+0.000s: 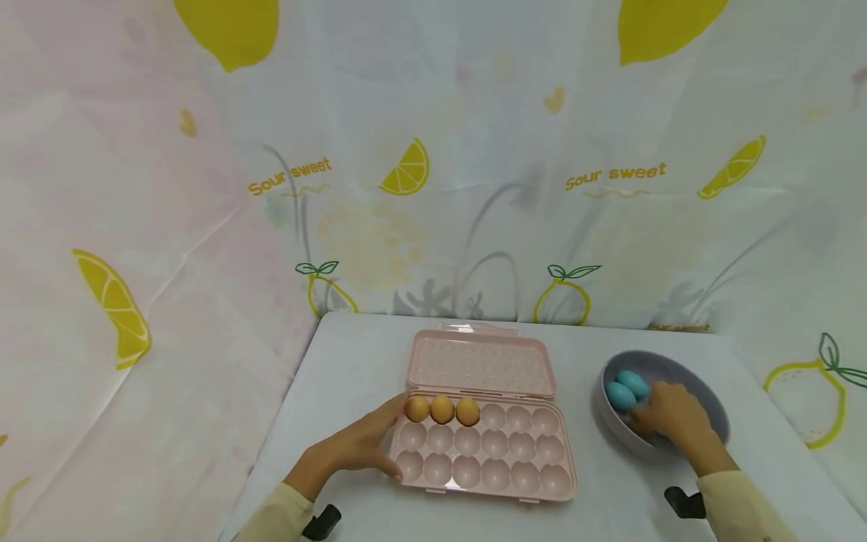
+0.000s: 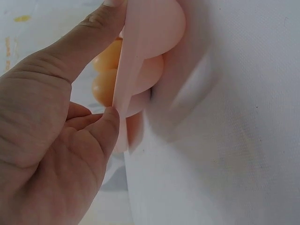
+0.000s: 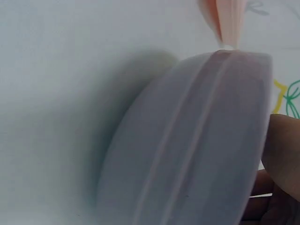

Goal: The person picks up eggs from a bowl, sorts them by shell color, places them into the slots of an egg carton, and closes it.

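Note:
A pink egg tray [image 1: 484,449] lies on the table with its lid [image 1: 482,363] folded back. Three brown eggs [image 1: 442,410] fill the left cups of its back row. My left hand [image 1: 362,440] rests at the tray's left edge, thumb and fingers spread apart; in the left wrist view, fingertips [image 2: 111,117] touch the rim. To the right stands a grey bowl [image 1: 707,403] with two blue eggs [image 1: 621,396] visible. My right hand [image 1: 670,414] reaches into this bowl beside the eggs, fingers bent downward. Its fingertips are hidden, so I cannot see whether they hold anything.
The white table [image 1: 366,346] carries the tray near its middle and the bowl at its right. A lemon-printed cloth [image 1: 474,226] hangs behind and along the sides. A dark wrist camera [image 1: 685,503] sits by the right cuff, another [image 1: 321,522] by the left.

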Available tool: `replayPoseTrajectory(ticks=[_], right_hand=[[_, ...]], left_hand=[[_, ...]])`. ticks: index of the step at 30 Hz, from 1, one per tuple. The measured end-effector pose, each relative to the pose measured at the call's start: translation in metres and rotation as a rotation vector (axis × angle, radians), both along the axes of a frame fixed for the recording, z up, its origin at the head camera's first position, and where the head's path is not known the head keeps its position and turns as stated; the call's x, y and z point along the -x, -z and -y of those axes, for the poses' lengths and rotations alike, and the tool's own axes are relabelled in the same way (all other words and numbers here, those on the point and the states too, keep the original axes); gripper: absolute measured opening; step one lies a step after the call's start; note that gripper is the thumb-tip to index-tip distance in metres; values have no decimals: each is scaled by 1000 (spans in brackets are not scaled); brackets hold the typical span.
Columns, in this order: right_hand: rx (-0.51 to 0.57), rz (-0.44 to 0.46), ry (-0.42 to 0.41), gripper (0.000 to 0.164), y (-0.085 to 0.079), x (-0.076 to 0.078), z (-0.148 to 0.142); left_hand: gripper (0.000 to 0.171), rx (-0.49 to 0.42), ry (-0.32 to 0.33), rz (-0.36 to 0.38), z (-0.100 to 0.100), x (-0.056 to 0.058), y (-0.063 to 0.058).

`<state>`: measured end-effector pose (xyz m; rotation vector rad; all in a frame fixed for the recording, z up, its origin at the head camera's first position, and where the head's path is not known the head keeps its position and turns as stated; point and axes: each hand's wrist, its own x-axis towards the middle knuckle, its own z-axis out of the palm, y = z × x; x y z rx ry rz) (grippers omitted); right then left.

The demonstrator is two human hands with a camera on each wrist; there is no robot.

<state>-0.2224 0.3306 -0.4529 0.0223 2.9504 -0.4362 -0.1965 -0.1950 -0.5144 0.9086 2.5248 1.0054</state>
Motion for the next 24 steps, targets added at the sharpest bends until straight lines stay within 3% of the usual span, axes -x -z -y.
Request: replayPoseTrajectory(ticks=[9,24], right_hand=[[5,-23,3,31,17,-6,-1],[-51,-54,5,29,23,-11,-1]], left_hand=[[132,-5,15,-11,-1,1,-1],[129,10,16,-9,-3,1,-3]])
